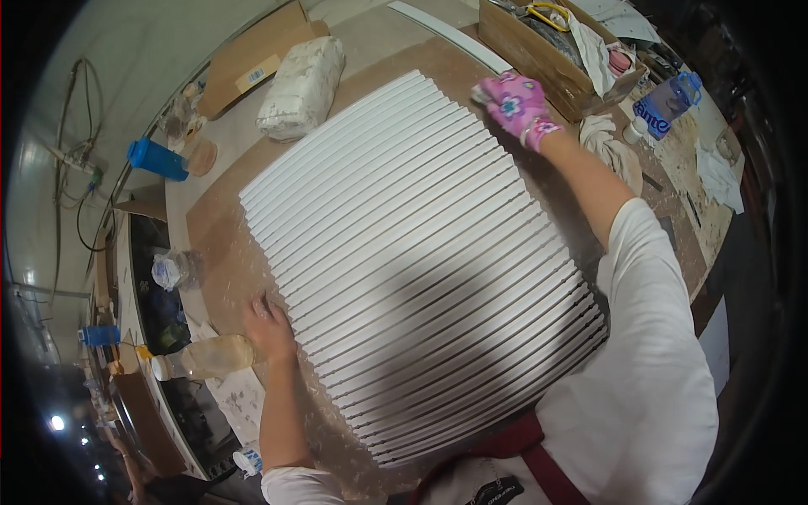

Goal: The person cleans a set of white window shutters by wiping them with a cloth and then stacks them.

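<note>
A broad row of long white slats (pixel 404 244) lies side by side on the brown board of the table, with narrow dark gaps between most of them. My right hand (pixel 518 108), in a pink flowered glove, is at the far right corner of the row, its fingers curled together. Whatever those fingers hold, if anything, is hidden. Bare, my left hand (pixel 271 328) rests on the board beside the left ends of the slats, fingers apart and nothing visible in them. A single white strip (pixel 450 35) lies apart, beyond the row.
A white-smeared block-shaped package (pixel 303 87) and cardboard (pixel 244 63) lie at the back left. Left are a blue bottle (pixel 158 158), a clear bottle (pixel 175 269) and a jug of yellowish liquid (pixel 210 358). An open box (pixel 534 63) and water bottle (pixel 669 103) stand right.
</note>
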Demonstrator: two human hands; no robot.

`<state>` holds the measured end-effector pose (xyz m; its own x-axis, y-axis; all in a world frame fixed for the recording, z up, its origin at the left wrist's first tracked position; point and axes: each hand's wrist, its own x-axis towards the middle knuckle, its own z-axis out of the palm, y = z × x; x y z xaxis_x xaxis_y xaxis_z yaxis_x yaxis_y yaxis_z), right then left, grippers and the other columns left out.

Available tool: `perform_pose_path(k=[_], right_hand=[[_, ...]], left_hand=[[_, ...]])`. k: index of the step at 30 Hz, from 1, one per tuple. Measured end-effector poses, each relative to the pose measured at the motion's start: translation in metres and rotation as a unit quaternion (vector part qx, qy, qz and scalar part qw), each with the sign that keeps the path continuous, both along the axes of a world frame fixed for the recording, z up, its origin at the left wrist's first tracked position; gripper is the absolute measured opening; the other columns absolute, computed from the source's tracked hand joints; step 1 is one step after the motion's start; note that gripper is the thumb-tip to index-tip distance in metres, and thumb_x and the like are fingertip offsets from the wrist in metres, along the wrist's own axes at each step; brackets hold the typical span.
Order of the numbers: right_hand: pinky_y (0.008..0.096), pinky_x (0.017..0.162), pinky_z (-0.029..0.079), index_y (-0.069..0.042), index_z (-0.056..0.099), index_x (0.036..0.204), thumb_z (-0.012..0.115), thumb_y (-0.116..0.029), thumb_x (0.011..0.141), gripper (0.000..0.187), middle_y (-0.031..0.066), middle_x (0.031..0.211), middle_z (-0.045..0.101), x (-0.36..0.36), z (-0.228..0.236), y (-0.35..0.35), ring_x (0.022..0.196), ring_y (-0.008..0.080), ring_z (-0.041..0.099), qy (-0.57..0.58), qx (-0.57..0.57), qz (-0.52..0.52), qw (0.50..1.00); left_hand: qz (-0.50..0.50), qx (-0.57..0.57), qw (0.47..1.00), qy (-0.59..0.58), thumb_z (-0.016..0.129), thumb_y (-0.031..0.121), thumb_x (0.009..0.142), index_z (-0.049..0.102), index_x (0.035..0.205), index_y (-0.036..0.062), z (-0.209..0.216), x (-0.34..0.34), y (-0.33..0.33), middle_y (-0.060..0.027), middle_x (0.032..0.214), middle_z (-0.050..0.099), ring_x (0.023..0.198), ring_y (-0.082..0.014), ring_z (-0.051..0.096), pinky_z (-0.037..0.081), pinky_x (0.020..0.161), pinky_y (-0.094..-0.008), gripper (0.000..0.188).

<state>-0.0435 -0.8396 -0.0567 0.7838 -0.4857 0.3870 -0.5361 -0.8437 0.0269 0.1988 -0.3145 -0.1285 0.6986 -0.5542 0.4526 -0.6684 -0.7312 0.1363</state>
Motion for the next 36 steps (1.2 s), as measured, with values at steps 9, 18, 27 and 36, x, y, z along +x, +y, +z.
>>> perform_pose_path(k=[9,18,27,36], right_hand=[[0.042,0.081,0.051,-0.01,0.06,0.112,0.06,-0.018,0.082,0.031,0.0116,0.094,0.065,-0.007,-0.001,0.03,0.085,0.0323,0.063,-0.019,-0.002,0.027,0.999],[0.0397,0.058,0.047,-0.014,0.059,0.09,0.053,-0.018,0.086,0.007,0.0068,0.061,0.054,0.153,0.008,0.311,0.057,0.0262,0.056,-0.199,0.028,0.541,0.816],[0.044,0.073,0.047,-0.014,0.061,0.097,0.052,-0.032,0.088,0.022,0.0133,0.083,0.061,0.199,-0.001,0.283,0.074,0.0308,0.06,-0.068,-0.047,0.413,0.907],[0.0404,0.076,0.047,-0.017,0.066,0.098,0.046,-0.029,0.094,0.024,0.0124,0.094,0.064,0.234,0.012,0.319,0.089,0.0272,0.063,0.033,0.031,0.358,0.933]], left_hand=[[0.046,0.042,0.998,-0.008,0.058,0.015,0.084,0.061,0.112,0.0076,0.005,-0.001,-0.006,-0.0179,0.108,0.058,0.099,-0.0369,0.056,0.046,0.085,-0.0458,0.03],[0.069,0.013,0.998,0.0,0.056,0.019,0.085,0.063,0.11,0.0081,-0.001,-0.001,0.008,-0.0164,0.111,0.059,0.101,-0.035,0.056,0.044,0.089,-0.0464,0.028],[0.069,0.008,0.998,0.004,0.057,0.023,0.084,0.062,0.112,0.0095,-0.019,0.004,0.002,-0.0139,0.116,0.056,0.105,-0.0341,0.054,0.046,0.086,-0.0484,0.031],[0.082,0.004,0.997,-0.005,0.057,0.019,0.085,0.061,0.112,0.0117,-0.021,0.005,0.01,-0.0131,0.113,0.056,0.103,-0.0345,0.054,0.045,0.086,-0.0473,0.028]])
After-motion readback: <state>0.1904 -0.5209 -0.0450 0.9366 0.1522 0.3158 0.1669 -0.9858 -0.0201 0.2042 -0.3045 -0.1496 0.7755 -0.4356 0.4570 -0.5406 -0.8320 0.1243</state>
